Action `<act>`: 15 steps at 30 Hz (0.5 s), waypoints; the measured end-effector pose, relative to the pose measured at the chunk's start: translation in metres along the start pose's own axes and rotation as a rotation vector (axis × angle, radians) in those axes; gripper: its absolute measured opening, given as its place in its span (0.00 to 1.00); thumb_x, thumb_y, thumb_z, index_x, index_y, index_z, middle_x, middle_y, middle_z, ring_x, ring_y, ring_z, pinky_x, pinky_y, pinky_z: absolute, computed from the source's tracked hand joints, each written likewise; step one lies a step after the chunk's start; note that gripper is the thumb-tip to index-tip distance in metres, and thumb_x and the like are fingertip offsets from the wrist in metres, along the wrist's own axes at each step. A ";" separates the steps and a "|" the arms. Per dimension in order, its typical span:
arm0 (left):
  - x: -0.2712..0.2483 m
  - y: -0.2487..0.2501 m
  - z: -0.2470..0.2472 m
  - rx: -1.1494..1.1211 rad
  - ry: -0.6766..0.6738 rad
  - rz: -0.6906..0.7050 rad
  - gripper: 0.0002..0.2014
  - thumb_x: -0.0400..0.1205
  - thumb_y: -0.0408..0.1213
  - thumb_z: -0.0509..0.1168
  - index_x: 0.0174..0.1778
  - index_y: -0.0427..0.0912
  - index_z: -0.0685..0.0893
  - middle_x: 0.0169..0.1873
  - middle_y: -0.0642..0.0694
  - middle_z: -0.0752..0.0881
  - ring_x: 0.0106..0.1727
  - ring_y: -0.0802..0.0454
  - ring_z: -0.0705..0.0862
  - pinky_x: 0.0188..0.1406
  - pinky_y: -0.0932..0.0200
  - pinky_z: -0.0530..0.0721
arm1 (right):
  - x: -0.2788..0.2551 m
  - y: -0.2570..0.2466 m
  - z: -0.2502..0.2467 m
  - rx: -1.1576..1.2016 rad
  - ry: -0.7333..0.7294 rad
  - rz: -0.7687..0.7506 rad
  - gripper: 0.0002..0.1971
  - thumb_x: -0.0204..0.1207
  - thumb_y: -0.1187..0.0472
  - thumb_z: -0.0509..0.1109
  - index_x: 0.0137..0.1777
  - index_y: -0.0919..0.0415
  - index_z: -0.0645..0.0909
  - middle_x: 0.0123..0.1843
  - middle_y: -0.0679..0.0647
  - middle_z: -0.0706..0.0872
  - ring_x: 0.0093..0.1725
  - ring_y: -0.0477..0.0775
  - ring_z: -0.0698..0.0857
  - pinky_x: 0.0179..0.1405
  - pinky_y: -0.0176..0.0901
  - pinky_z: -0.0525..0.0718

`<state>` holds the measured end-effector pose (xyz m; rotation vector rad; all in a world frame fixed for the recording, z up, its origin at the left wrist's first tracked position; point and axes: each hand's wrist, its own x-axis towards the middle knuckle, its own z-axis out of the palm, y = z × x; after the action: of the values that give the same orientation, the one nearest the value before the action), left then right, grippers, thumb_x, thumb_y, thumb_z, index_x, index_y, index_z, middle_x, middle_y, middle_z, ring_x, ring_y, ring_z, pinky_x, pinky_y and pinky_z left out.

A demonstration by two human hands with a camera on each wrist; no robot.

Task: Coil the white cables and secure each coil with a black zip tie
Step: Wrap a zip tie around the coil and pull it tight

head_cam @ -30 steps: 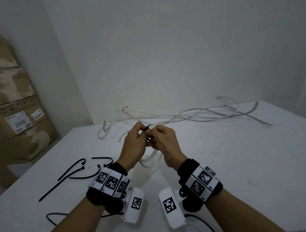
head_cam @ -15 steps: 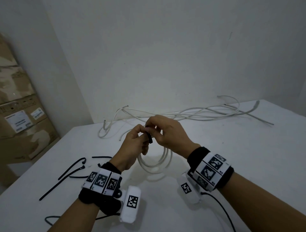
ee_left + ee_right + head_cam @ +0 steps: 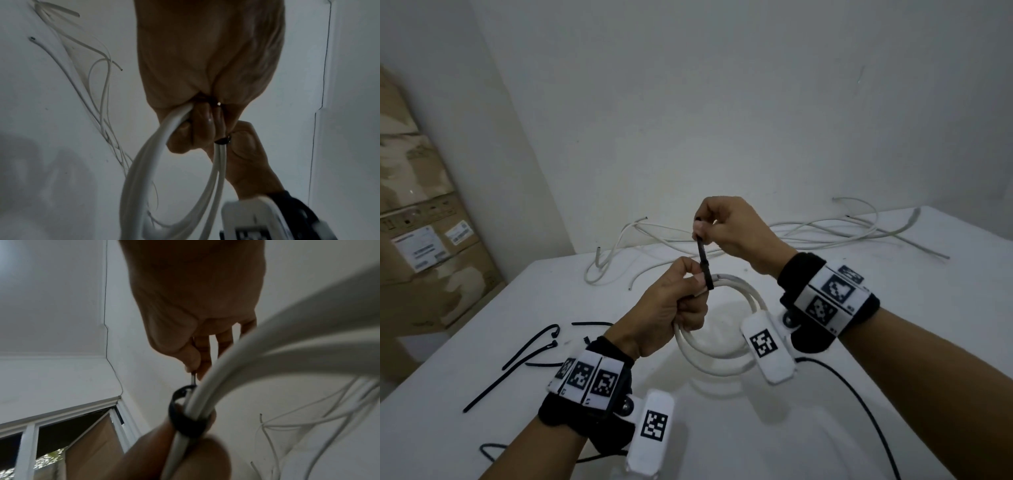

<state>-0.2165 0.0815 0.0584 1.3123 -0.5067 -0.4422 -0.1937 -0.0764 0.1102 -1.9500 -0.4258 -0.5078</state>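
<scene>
— Starting nearest the camera: what does the left hand [image 3: 667, 308] have?

— It grips a coil [image 3: 722, 346] of white cable at the frame's centre, fingers curled round the bundled strands, held above the bench [image 3: 859, 342]. The left wrist view shows the same: the strands [image 3: 144, 162] run out of the fist and loop down toward the bottom of the frame.

— And the tie?

— A black zip tie [image 3: 705, 267] is wrapped round the strands right at the left thumb. Its tail stands nearly upright, rising to the right hand [image 3: 732, 229], just above the left one. That hand pinches the tail between thumb and forefinger, the other fingers curled in. In the right wrist view the black loop [image 3: 185, 421] circles the white strands loosely, with a gap showing at its top.

— Is the tie fully tight?

— I can't tell beyond that gap.

— What lies at lower left?

— Several spare ties [image 3: 524, 356], loose on the bench, left of the left wrist. Some are bent into hooks, one lies straight.

— Farther back?

— More cables [image 3: 825, 233], uncoiled, sprawl along the bench's far edge against the wall [image 3: 722, 102], from centre to upper right. Their cut ends stick out at the left of the heap.

— And at the far left?

— Cardboard boxes [image 3: 424, 240] with white labels are stacked beside the bench, at the frame's left edge.
</scene>
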 end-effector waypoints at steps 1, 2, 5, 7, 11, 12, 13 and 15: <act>0.000 0.001 0.001 0.017 -0.010 -0.022 0.06 0.79 0.36 0.59 0.41 0.41 0.68 0.23 0.52 0.64 0.21 0.60 0.59 0.21 0.65 0.56 | 0.002 0.000 -0.004 0.015 -0.015 0.027 0.11 0.74 0.70 0.69 0.32 0.59 0.77 0.35 0.57 0.85 0.34 0.55 0.81 0.42 0.54 0.81; 0.000 0.001 0.002 0.057 0.002 -0.049 0.05 0.81 0.35 0.59 0.42 0.42 0.68 0.23 0.52 0.64 0.21 0.59 0.58 0.21 0.65 0.55 | 0.002 0.000 -0.007 0.045 -0.025 0.052 0.10 0.75 0.71 0.69 0.33 0.61 0.77 0.34 0.58 0.84 0.32 0.53 0.80 0.39 0.53 0.79; 0.006 0.003 0.001 0.190 0.123 -0.127 0.04 0.87 0.31 0.54 0.47 0.42 0.69 0.22 0.52 0.62 0.21 0.57 0.55 0.23 0.61 0.52 | -0.006 -0.008 -0.012 0.089 -0.096 0.034 0.10 0.78 0.71 0.67 0.35 0.62 0.77 0.30 0.54 0.84 0.28 0.51 0.82 0.37 0.48 0.81; 0.010 0.003 -0.001 0.165 0.167 -0.137 0.06 0.86 0.29 0.51 0.47 0.43 0.70 0.22 0.51 0.61 0.21 0.56 0.54 0.24 0.61 0.52 | -0.016 -0.017 -0.012 0.011 -0.147 -0.044 0.12 0.78 0.71 0.68 0.34 0.58 0.77 0.29 0.52 0.85 0.28 0.51 0.85 0.37 0.45 0.85; 0.017 0.000 0.001 0.033 0.130 -0.110 0.08 0.83 0.29 0.54 0.40 0.45 0.69 0.23 0.51 0.59 0.20 0.57 0.55 0.21 0.65 0.54 | -0.030 -0.023 -0.017 -0.009 -0.130 -0.122 0.13 0.78 0.70 0.68 0.34 0.56 0.77 0.32 0.58 0.87 0.33 0.56 0.86 0.43 0.51 0.86; 0.017 -0.002 0.001 -0.024 0.107 -0.096 0.07 0.82 0.31 0.57 0.40 0.45 0.68 0.22 0.51 0.60 0.19 0.57 0.56 0.20 0.65 0.55 | -0.031 -0.022 -0.020 0.036 -0.125 -0.111 0.12 0.78 0.71 0.67 0.35 0.58 0.77 0.32 0.60 0.87 0.33 0.57 0.86 0.43 0.52 0.86; 0.018 -0.002 0.002 -0.082 0.078 -0.079 0.05 0.80 0.34 0.59 0.41 0.45 0.68 0.22 0.52 0.61 0.19 0.58 0.57 0.19 0.66 0.57 | -0.034 -0.020 -0.022 0.081 -0.125 -0.098 0.11 0.78 0.72 0.67 0.35 0.60 0.78 0.33 0.61 0.87 0.33 0.58 0.86 0.42 0.53 0.86; 0.018 -0.003 0.002 -0.136 0.042 -0.065 0.05 0.79 0.36 0.60 0.43 0.44 0.69 0.21 0.53 0.63 0.18 0.59 0.59 0.19 0.66 0.59 | -0.040 -0.016 -0.025 0.142 -0.140 -0.082 0.10 0.78 0.72 0.67 0.36 0.63 0.78 0.34 0.62 0.87 0.34 0.60 0.87 0.43 0.53 0.87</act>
<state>-0.2029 0.0692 0.0579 1.2068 -0.3927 -0.4931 -0.2397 -0.0953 0.1104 -1.8421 -0.6170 -0.3836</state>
